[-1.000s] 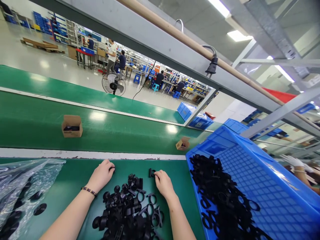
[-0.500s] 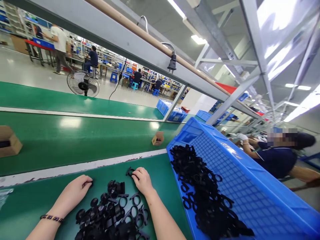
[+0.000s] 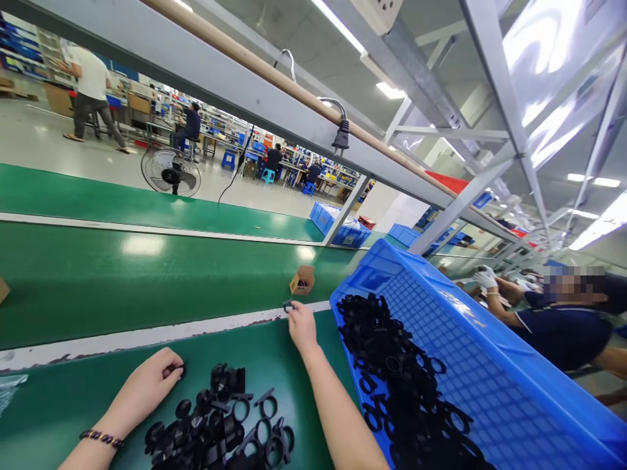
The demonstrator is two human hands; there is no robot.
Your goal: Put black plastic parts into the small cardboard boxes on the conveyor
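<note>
My right hand (image 3: 302, 326) pinches a black plastic ring part (image 3: 287, 305) above the white strip, just in front of a small cardboard box (image 3: 302, 281) with something dark inside. To the left, my left hand (image 3: 157, 378) is closed on a small black part (image 3: 182, 371), mostly hidden by the fingers. Between my forearms, a pile of black plastic parts (image 3: 215, 421), some ring-shaped with a tab and some round caps, lies on the green table (image 3: 196, 352).
A blue crate (image 3: 490, 365) holding many black ring parts stands at the right. Another cardboard box (image 3: 2, 290) shows at the left edge. A plug (image 3: 341, 136) hangs from the metal beam. A co-worker (image 3: 563, 333) sits beyond the crate; a fan (image 3: 171, 173) stands behind.
My right hand has moved forward and right with the ring part, from beside the pile to near the small box. My left hand stays about where it was. The left cardboard box has slid leftward.
</note>
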